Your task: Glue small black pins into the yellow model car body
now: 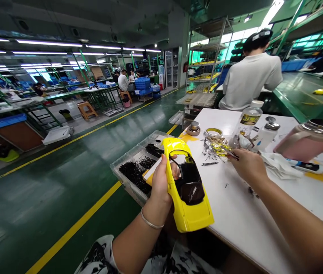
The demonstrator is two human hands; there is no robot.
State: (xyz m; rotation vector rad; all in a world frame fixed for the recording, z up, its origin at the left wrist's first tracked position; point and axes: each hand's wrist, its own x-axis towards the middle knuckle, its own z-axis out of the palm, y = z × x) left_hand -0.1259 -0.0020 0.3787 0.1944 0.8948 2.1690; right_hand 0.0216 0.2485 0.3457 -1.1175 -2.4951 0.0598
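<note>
My left hand (161, 182) is closed around the side of a yellow toy car body (186, 182) with a black cabin, held over the near left edge of the white table (235, 213). My right hand (248, 165) rests on the table to the right of the car. Its fingers are curled, pinching a thin dark tool or pin that points toward a pile of small dark metal parts (217, 148).
A clear compartment tray (138, 167) of black pins sits left of the car. A tape roll (214, 132), a plastic bottle (248, 121), a pink flask (306, 142) and a white cloth (278, 163) lie on the table. A person in a white shirt (249, 76) works ahead.
</note>
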